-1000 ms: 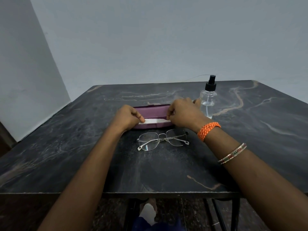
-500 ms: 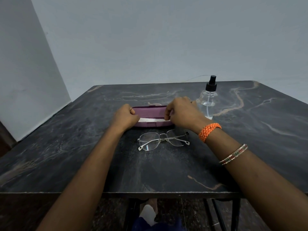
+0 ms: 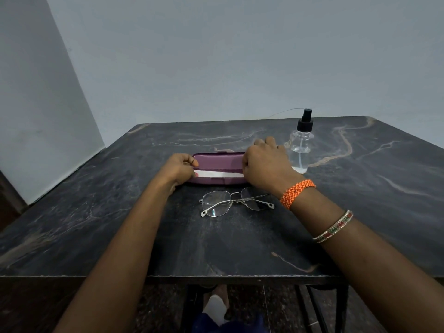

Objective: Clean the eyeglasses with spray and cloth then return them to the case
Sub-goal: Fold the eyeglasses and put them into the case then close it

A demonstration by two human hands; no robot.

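Purple case (image 3: 219, 162) lies open on the table (image 3: 96, 212), gripped at both ends: left hand (image 3: 179, 170) pinches the left end, right hand (image 3: 265, 168) curls over the right end. White cloth (image 3: 221, 174) spans between them. Eyeglasses (image 3: 236, 203) lie just nearer than both grips; spray bottle (image 3: 300, 147) stands just beyond the right hand.

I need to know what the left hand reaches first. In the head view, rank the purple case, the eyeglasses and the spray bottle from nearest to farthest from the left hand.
1. Purple case: the left hand holds its left end.
2. Eyeglasses: folded on the table, nearer the person, to the hand's right.
3. Spray bottle: far right, beyond the right hand.
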